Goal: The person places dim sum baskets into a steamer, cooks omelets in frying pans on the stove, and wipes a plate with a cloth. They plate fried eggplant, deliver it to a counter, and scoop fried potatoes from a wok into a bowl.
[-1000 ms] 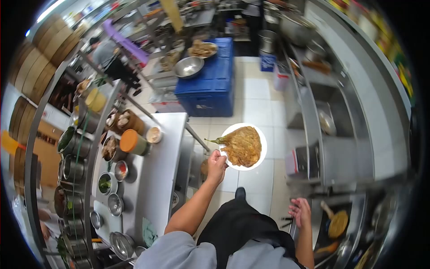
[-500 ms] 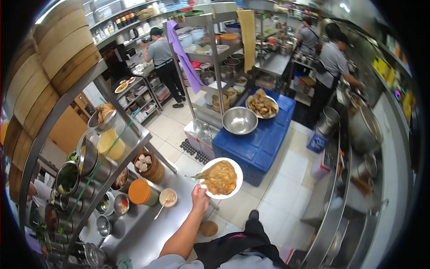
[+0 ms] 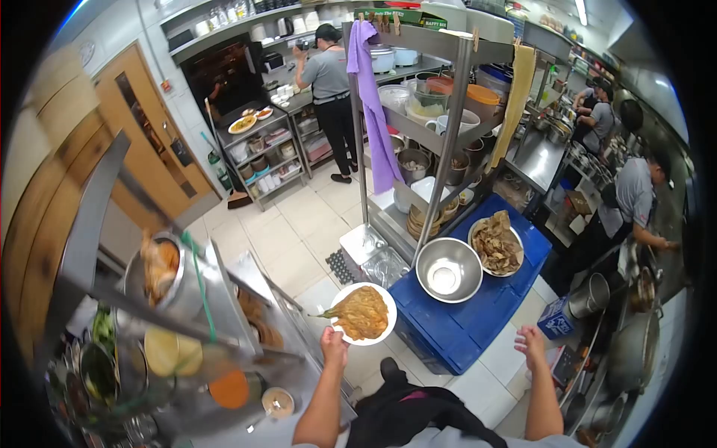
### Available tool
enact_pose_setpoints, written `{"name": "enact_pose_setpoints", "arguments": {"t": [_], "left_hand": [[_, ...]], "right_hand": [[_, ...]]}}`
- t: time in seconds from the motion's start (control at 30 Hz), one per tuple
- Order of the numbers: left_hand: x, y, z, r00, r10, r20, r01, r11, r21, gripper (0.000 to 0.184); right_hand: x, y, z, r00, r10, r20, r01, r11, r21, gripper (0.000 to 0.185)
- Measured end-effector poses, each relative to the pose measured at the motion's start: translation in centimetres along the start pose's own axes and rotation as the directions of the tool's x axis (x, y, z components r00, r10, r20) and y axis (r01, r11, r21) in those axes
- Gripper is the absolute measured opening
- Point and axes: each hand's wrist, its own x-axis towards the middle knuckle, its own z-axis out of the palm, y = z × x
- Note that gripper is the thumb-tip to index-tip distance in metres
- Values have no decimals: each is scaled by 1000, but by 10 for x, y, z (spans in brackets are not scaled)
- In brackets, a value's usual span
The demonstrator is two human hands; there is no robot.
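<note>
My left hand (image 3: pixel 334 348) grips the near-left rim of a white plate (image 3: pixel 358 341). On the plate lies a flat, golden-brown fried eggplant omelette (image 3: pixel 363 313), its stem sticking out over the left rim. The plate is held in the air above the floor, beside the corner of a blue chest (image 3: pixel 441 328). My right hand (image 3: pixel 531 347) is raised at the right of the chest, holding nothing, with its fingers apart and slightly curled. On the chest stand a steel bowl (image 3: pixel 449 270) and a plate of brown, crumpled-looking food (image 3: pixel 496 245).
A steel rack (image 3: pixel 467 97) with a purple cloth (image 3: pixel 371 104) stands behind the chest. At left, a steel counter (image 3: pixel 216 422) carries an orange-lidded container (image 3: pixel 233 389). Tiled floor (image 3: pixel 272 243) leads to shelves with plated food. Several people work at back and right.
My view has turned left and I have moved forward along the counter. My right hand has come into view. The plate stays in my left hand, nearer the chest.
</note>
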Motion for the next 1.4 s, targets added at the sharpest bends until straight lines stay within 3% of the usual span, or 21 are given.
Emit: {"name": "enact_pose_setpoints", "arguments": {"t": [0.03, 0.1, 0.23, 0.37, 0.53, 0.63, 0.7, 0.77, 0.83, 0.9, 0.97, 1.03, 1.07, 1.13, 1.17, 1.2, 1.23, 1.27, 1.3, 1.4], "left_hand": [[21, -3, 0, 1000, 18, 14, -17, 999, -52, 12], [57, 1, 12, 999, 33, 3, -33, 998, -45, 12], [130, 26, 73, 981, 156, -113, -167, 982, -92, 11], [210, 73, 118, 964, 249, -93, -256, 964, -69, 10], [335, 119, 127, 934, 334, -124, -340, 940, -26, 11], [403, 154, 138, 926, 358, -118, -362, 932, -9, 10], [446, 175, 127, 951, 283, -122, -280, 959, 43, 8], [481, 195, 120, 960, 264, -97, -259, 964, 57, 7], [520, 221, 117, 966, 221, -133, -214, 975, 67, 7], [560, 241, 113, 964, 225, -141, -216, 974, 74, 7], [604, 256, 103, 959, 229, -165, -223, 973, 54, 7], [665, 275, 94, 953, 232, -195, -221, 972, 75, 7], [697, 284, 91, 953, 228, -198, -213, 973, 91, 7], [763, 302, 90, 960, 214, -181, -198, 975, 103, 8], [796, 311, 86, 964, 204, -172, -184, 975, 124, 8], [837, 317, 83, 965, 202, -168, -183, 976, 120, 8], [880, 321, 83, 966, 213, -145, -199, 974, 110, 8], [919, 325, 81, 967, 221, -124, -209, 972, 102, 8], [955, 334, 90, 969, 219, -112, -208, 973, 105, 8], [1067, 362, 131, 965, 183, -189, -172, 982, 72, 8]], "right_hand": [[-12, -24, 29, 1000, 7, -10, -7, 1000, 4, 21], [-21, -72, 79, 969, 31, 245, -57, 993, 102, 36], [-19, -114, 187, 878, 172, 447, -79, 973, -219, 29], [30, -148, 269, 754, 150, 639, 32, 964, -264, 28], [124, -155, 361, 854, -141, 500, 336, 884, -326, 27], [189, -136, 427, 845, -343, 410, 470, 841, -266, 31], [201, -170, 484, 833, -434, 342, 527, 811, -254, 35], [213, -205, 530, 881, -397, 258, 455, 861, -226, 40], [248, -208, 569, 859, -466, 212, 506, 837, -209, 51], [264, -234, 597, 880, -445, 167, 474, 844, -252, 72], [280, -241, 613, 901, -404, 157, 430, 881, -196, 78], [316, -216, 621, 858, -501, 115, 512, 813, -276, 70], [324, -222, 625, 868, -479, 128, 496, 843, -207, 52], [330, -218, 628, 853, -520, 39, 512, 820, -257, 18], [326, -220, 628, 913, -408, -33, 383, 880, -283, 15], [329, -218, 630, 871, -483, -94, 415, 824, -387, 20], [335, -207, 621, 906, -403, -131, 325, 860, -394, 21], [343, -192, 616, 779, -619, -100, 512, 720, -468, 27], [351, -178, 592, 844, -530, -83, 364, 679, -637, 34], [346, -212, 621, 845, -398, -357, 59, 734, -677, 33]]}}
